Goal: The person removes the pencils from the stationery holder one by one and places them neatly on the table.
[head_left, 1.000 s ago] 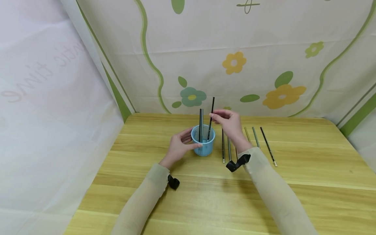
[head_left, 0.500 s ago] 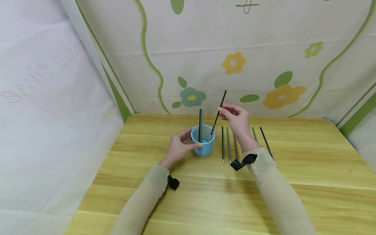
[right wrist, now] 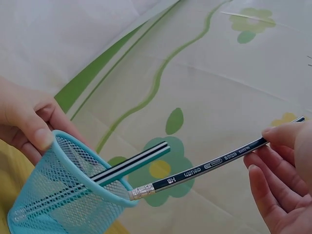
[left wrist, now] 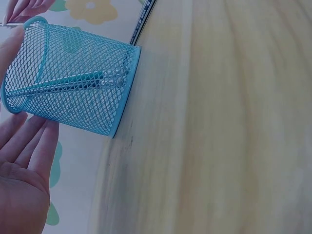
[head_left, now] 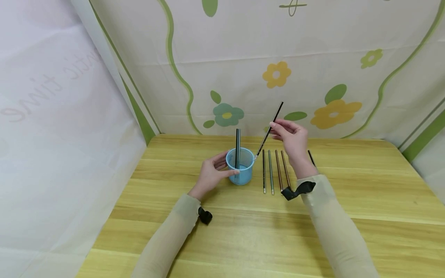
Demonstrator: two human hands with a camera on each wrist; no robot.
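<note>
My left hand (head_left: pixel 213 173) grips a light blue mesh pencil cup (head_left: pixel 245 178), thumb and fingers spread around its side near the rim. Two pencils (right wrist: pixel 131 163), one dark striped and one teal, lean inside it with their eraser ends down. My right hand (head_left: pixel 293 139) pinches a dark pencil (head_left: pixel 267 133) marked HB between thumb and fingers. This pencil slants, top end to the right, and its white eraser end overlaps the cup's right rim in the right wrist view. The left wrist view shows the cup's mesh wall (left wrist: pixel 73 73) and my left fingers beneath it.
On the wooden table (head_left: pixel 222 239), right of the cup, a row of pencils lies: a black one (head_left: pixel 264 172), a teal one (head_left: pixel 271 173), two brown ones (head_left: pixel 279 170) and another black one (head_left: pixel 311 158). My right forearm covers part of the row. A flowered cloth (head_left: pixel 243 77) hangs behind.
My right hand has moved right and upward with the pencil, which tilts more; its eraser end has gone from inside the cup to the right rim. The left hand and cup have stayed put.
</note>
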